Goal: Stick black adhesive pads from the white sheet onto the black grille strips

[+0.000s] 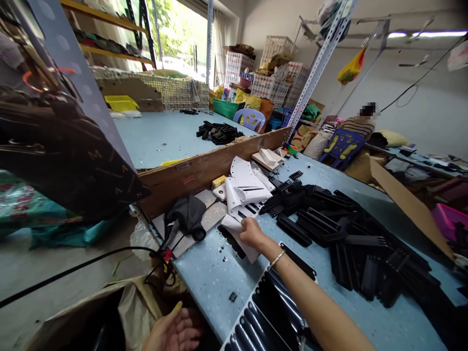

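My right hand [250, 233], with a bracelet at the wrist, is closed on a white paper sheet [233, 223] over the blue table [219, 273]. Some black strip pieces lie under that sheet. Beyond the hand is a heap of crumpled white sheets [246, 187] with slots cut in them. Below my right forearm lies a white backing sheet with rows of glossy black strips [256, 317], partly covered by the arm. My left hand [175, 329] is palm up with its fingers apart, holding nothing, beside an open brown sack [135, 307] at the table's near edge.
A large pile of black slotted plastic parts [329, 219] covers the table's right side. A dark cloth [188, 217] and a cable lie at the left. A wooden board [204, 168] edges the table's back. A person [360, 124] sits far right near a blue chair [341, 148].
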Demonstrator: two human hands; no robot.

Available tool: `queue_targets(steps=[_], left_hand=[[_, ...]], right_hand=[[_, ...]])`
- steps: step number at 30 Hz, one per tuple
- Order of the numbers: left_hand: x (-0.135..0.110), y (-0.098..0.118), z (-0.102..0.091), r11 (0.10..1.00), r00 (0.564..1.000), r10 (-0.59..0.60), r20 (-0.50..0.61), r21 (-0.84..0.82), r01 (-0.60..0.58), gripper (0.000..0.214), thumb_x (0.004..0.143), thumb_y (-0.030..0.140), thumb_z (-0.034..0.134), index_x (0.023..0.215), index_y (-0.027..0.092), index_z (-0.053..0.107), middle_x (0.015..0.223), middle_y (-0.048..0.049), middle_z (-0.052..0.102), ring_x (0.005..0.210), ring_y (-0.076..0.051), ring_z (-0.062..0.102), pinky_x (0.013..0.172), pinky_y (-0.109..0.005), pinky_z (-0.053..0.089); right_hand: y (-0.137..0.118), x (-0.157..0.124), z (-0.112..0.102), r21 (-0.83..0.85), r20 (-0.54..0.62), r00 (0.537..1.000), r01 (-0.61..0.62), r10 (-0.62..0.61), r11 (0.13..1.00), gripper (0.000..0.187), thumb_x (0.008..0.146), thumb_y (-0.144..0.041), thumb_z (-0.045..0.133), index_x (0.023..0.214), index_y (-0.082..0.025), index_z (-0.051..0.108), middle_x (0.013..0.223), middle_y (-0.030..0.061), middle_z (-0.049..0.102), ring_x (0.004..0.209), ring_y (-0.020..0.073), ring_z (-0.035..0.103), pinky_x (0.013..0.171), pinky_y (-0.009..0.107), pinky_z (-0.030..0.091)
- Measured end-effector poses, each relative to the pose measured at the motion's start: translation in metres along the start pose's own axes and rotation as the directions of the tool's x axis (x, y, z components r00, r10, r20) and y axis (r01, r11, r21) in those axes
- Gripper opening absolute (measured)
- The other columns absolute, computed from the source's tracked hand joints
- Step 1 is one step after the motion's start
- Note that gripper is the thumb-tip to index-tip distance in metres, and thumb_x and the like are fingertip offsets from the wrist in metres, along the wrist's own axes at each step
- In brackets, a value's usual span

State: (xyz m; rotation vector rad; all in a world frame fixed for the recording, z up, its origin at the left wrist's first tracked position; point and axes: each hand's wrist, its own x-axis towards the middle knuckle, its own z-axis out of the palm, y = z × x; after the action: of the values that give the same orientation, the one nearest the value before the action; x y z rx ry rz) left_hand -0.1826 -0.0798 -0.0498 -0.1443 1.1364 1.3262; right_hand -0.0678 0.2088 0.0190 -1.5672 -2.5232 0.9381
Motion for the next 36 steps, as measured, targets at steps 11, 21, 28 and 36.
queue_targets(steps=[11, 21, 28, 36], left_hand=[[0.007, 0.015, 0.043, 0.948, 0.998, 0.061, -0.011, -0.313, -0.061, 0.031, 0.098, 0.022, 0.036, 0.094, 0.012, 0.065, 0.087, -0.0146, 0.076, 0.074, -0.027, 0.074, 0.073, -0.045, 0.059], [0.021, 0.021, 0.03, 0.91, 0.988, 0.138, 0.066, -0.403, -0.1, 0.033, 0.1, 0.026, 0.034, 0.098, 0.014, 0.065, 0.084, -0.0101, 0.076, 0.077, -0.025, 0.073, 0.075, -0.043, 0.058], [0.01, 0.03, 0.031, 0.899, 0.981, 0.118, 0.151, -0.435, -0.041, 0.039, 0.101, 0.029, 0.033, 0.096, 0.009, 0.065, 0.083, -0.0148, 0.073, 0.083, -0.028, 0.071, 0.08, -0.047, 0.056], [0.006, 0.016, 0.033, 0.883, 0.985, 0.125, 0.115, -0.466, -0.057, 0.036, 0.099, 0.021, 0.032, 0.086, 0.013, 0.064, 0.073, -0.009, 0.071, 0.065, -0.022, 0.069, 0.07, -0.04, 0.056]], right_hand=[[0.022, -0.04, 0.002, 0.121, -0.063, 0.998, -0.019, 0.027, 0.992, 0.019, 0.056, 0.0, 0.052, 0.055, -0.018, 0.045, 0.051, -0.0069, 0.038, 0.053, 0.0105, 0.045, 0.046, 0.021, 0.025], [-0.012, -0.057, 0.049, 0.161, -0.035, 0.999, 0.014, -0.009, 0.987, 0.016, 0.046, -0.004, 0.048, 0.049, -0.019, 0.042, 0.048, -0.0074, 0.031, 0.051, 0.0104, 0.041, 0.047, 0.023, 0.02], [-0.04, -0.077, 0.067, 0.187, 0.08, 0.994, 0.063, -0.08, 0.98, 0.019, 0.044, -0.005, 0.048, 0.046, -0.019, 0.036, 0.046, -0.0075, 0.027, 0.051, 0.0096, 0.038, 0.047, 0.023, 0.018], [-0.055, -0.101, 0.06, 0.254, 0.143, 0.983, 0.075, -0.114, 0.964, 0.019, 0.049, -0.006, 0.051, 0.049, -0.019, 0.038, 0.049, -0.0077, 0.032, 0.05, 0.0086, 0.038, 0.044, 0.02, 0.021]])
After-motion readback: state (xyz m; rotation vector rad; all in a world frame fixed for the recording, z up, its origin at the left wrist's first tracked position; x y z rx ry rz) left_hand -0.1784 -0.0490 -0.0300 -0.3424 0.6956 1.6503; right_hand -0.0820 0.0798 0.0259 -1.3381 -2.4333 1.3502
